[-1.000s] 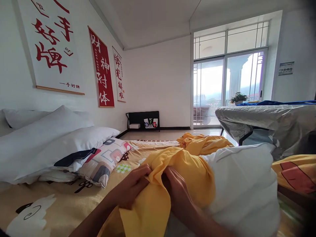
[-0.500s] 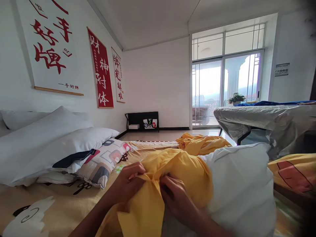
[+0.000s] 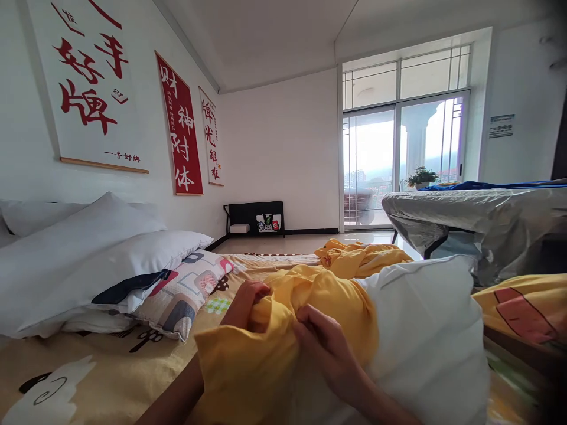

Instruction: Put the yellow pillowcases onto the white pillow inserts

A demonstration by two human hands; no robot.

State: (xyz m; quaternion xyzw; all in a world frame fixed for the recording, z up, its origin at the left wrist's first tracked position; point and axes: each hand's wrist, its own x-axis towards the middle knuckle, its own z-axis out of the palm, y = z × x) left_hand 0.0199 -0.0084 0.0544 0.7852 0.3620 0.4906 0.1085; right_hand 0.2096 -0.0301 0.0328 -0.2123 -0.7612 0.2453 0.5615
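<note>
A yellow pillowcase (image 3: 345, 301) lies bunched over the near part of a plump white pillow (image 3: 425, 336), whose right end sticks out bare. My right hand (image 3: 321, 336) is closed, pinching a gathered fold at the middle of the pillowcase. To its left, my left hand (image 3: 250, 298) grips the same cloth with bent fingers. A loose flap of yellow fabric hangs over my left wrist and hides part of that hand.
White pillows (image 3: 146, 254) and a patterned pillow (image 3: 195, 289) are piled on the left of the bed (image 3: 133, 378). Crumpled yellow cloth (image 3: 363, 260) lies beyond the white pillow. On the right stand a plastic-covered table (image 3: 465, 212) and more yellow printed fabric (image 3: 527, 307).
My left hand has shifted slightly up and right, further under the cloth. The loose yellow flap has spread left over my left wrist. My right hand keeps its pinch.
</note>
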